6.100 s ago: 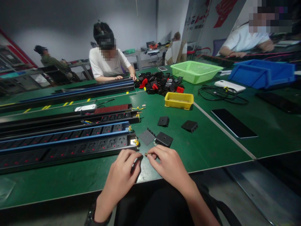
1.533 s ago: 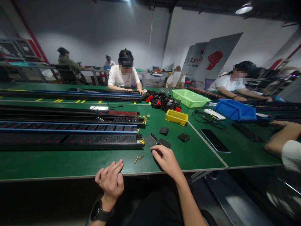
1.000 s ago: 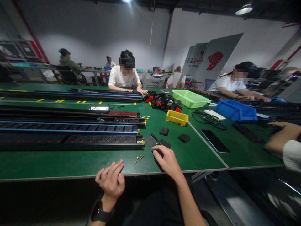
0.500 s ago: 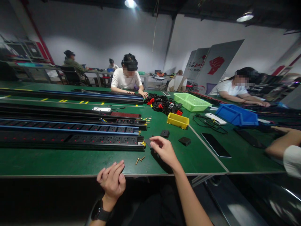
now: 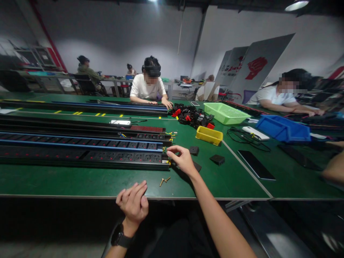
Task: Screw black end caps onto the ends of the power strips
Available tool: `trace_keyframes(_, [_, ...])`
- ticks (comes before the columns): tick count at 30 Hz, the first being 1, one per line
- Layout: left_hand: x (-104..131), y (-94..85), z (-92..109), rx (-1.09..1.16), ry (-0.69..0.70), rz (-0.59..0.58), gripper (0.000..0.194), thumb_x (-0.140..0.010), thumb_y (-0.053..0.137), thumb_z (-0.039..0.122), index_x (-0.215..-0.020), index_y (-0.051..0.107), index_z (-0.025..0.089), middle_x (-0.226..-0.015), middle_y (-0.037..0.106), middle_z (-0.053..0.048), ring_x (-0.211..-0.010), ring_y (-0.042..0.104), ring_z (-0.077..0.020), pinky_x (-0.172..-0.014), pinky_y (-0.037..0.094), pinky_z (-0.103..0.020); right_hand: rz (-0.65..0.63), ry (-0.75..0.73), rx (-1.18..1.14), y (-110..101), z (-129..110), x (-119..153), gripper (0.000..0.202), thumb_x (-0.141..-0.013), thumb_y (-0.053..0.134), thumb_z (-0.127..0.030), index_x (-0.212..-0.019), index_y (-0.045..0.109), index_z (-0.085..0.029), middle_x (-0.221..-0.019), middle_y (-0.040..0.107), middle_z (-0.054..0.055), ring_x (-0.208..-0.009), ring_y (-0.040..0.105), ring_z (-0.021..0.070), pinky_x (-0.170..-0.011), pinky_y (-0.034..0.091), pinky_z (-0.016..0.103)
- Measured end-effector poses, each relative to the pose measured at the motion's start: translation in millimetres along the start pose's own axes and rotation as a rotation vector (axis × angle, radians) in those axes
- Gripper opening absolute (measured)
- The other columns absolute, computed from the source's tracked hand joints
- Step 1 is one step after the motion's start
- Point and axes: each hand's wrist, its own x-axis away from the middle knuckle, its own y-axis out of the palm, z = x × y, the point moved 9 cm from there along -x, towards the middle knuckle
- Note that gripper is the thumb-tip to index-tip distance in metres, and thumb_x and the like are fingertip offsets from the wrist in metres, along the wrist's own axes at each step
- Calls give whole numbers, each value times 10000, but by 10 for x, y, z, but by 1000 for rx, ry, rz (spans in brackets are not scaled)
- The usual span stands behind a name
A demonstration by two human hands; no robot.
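Observation:
My right hand (image 5: 182, 161) reaches over the table at the right end of the long black power strips. Its thumb and index finger are pinched at the end of the blue-edged power strip (image 5: 145, 146), beside yellow-green wires; what is between the fingertips is too small to make out. Just below lies the nearest black power strip (image 5: 129, 165), with yellow wire at its end. A black block (image 5: 197, 167) is partly hidden by my right hand. My left hand (image 5: 134, 200) rests at the table's front edge, open, fingers loosely bent, holding nothing. Two brass screws (image 5: 164, 181) lie between my hands.
Two loose black blocks (image 5: 217, 159) (image 5: 194, 150) lie right of my hand. Beyond them stand a yellow tray (image 5: 209, 136), a green basket (image 5: 225, 113) and a blue bin (image 5: 285, 128). A phone (image 5: 255, 165) lies to the right. Co-workers sit across the table.
My right hand has moved slightly away from me, from the nearest strip's end to the blue-edged one. A dark piece at its fingertips no longer shows there. The view has shifted slightly.

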Motion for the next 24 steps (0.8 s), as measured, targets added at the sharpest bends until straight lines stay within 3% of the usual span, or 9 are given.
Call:
trace_keyframes(16, [-24, -13, 11, 5, -6, 2, 291, -971, 456, 234, -1072, 728, 243, -967, 816, -39, -904, 681, -238, -983, 310, -442, -51, -20, 91, 64, 33, 29, 223, -870, 691, -361, -981, 787, -193, -938, 794, 62, -819, 711, 203, -705, 523, 291])
trace_keyframes(24, [-12, -3, 4, 0, -10, -10, 292, -960, 459, 238, -1086, 722, 256, -974, 816, -40, -905, 691, -245, -1011, 296, -438, -62, -151, 299, 109, -113, 111, 162, -934, 652, -259, -1016, 792, -245, -1014, 779, 51, -927, 712, 205, -770, 527, 291])
